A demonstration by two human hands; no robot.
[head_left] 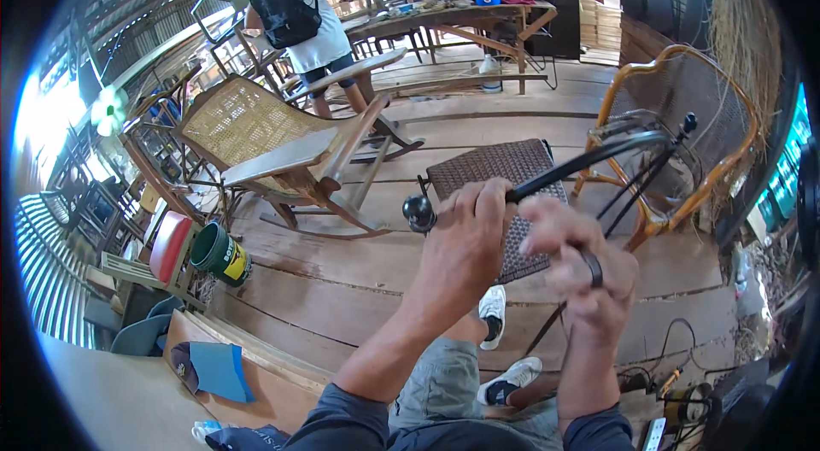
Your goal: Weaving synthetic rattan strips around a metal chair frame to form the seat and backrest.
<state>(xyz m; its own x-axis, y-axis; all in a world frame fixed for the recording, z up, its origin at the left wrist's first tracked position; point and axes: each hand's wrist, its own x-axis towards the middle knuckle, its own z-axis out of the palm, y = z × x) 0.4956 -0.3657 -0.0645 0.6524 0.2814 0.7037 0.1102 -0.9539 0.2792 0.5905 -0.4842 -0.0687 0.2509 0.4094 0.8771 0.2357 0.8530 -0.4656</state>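
My left hand (461,237) is closed around a curved black bar (589,159) that arches to the right. A shiny black ball (418,212) shows just left of that hand, and a smaller dark knob tops the bar's far right end. My right hand (581,259), with a dark ring on one finger, is beside it, its fingers bent and blurred. Whether it grips anything is unclear. Under both hands is a dark brown woven panel (491,167), apparently the seat or back of the black-framed piece. Thin black rods run down from the bar's right end.
A wooden rocking chair (256,131) with cane webbing stands ahead left; a rattan chair (717,139) stands right. A person with a black backpack (284,7) is near a cluttered workbench (444,21). A green bucket (219,253) sits left. Cables and a power strip (655,434) lie lower right.
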